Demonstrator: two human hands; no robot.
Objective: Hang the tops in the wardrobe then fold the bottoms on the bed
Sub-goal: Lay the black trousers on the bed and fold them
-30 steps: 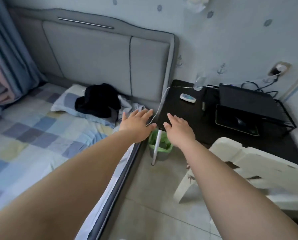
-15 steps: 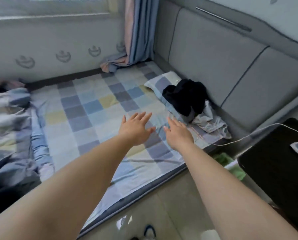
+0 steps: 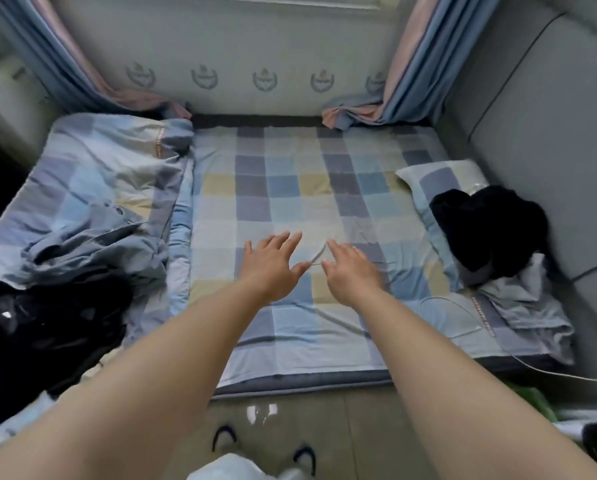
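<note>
Head view: looks down across a bed from its near edge, both bare arms stretched forward over it.
Bed (image 3: 290, 188): covered with a checked sheet in blue, grey and yellow squares; it fills the middle of the picture, with a wall and curtains at its far side.
Headboard (image 3: 539, 109): grey padded panels along the right side of the bed.
Quilt (image 3: 92, 188): checked, rumpled, bunched along the left part of the bed.
Black pile, left (image 3: 44, 327): dark clothes heaped at the near left, against the quilt; which garments they are cannot be told.
Black garment, right (image 3: 487, 226): crumpled dark cloth lying on the pillow (image 3: 439, 178) beside the headboard, with pale grey cloth (image 3: 529, 303) spread just in front of it.
Cable (image 3: 463, 313): thin white line looping over the near right corner of the bed.
Left hand (image 3: 271, 263): palm down above the sheet, fingers spread and straight, holding nothing.
Right hand (image 3: 350, 270): just beside the left one, palm down, fingers extended, holding nothing.
Slippers (image 3: 304, 459): dark straps on the tiled floor at the bottom edge.
</note>
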